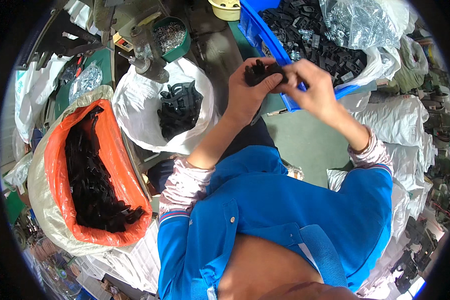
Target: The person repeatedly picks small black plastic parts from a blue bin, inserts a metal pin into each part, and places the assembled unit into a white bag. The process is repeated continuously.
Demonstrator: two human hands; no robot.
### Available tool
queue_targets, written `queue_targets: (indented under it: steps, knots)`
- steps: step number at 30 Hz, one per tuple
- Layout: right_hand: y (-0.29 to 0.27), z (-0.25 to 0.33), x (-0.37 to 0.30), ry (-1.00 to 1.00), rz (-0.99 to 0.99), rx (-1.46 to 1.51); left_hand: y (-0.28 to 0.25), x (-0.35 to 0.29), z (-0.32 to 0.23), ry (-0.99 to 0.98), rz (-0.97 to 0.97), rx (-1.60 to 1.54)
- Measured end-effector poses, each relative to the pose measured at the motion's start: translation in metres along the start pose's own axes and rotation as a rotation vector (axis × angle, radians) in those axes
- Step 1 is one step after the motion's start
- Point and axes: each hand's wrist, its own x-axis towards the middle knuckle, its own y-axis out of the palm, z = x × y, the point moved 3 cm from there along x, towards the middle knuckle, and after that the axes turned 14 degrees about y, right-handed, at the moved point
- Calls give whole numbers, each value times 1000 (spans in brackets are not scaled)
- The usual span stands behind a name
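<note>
My left hand (250,92) is closed around a bunch of small black parts (259,71), held up before me near the blue bin's front corner. The thumb presses across the bunch. My right hand (310,86) meets it from the right, fingertips pinched at the end of the bunch; what exactly they grip is too small to tell. Right behind the hands is the blue bin (263,31), filled with loose black pieces (307,42). Left of my left forearm stands a white sack (135,112) with black strap-like parts (180,109) inside.
A large sack lined with orange plastic (128,155) sits at left, full of black parts (92,175). A green tub (181,46) of small metal pieces stands beside a metal machine part (147,55). Clear bags of springs (355,22) lie on the bin; white sacks (392,120) are stacked at right.
</note>
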Motion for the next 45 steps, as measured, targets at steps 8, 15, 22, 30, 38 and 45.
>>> queue_targets:
  steps: [8, 15, 22, 30, 38, 45]
  knots:
    - [-45, -99, 58, 184, 8, -275, -27, -15, 0, -216, -78, -224]
    - [0, -125, 72, 176, 227, -860, -31, -18, 7, -328, -143, -267]
    - [-22, -115, 61, 72, 106, -620, -34, -19, 7, -330, -152, -571]
    - [-16, -17, 56, 297, 354, 417, -34, -22, -2, -141, -39, -331]
    - [23, 38, 55, -89, 440, 36, -48, -26, -35, -1, -67, 66]
    - [52, 71, 70, -350, 482, -158, -62, -34, -42, 139, -199, 212]
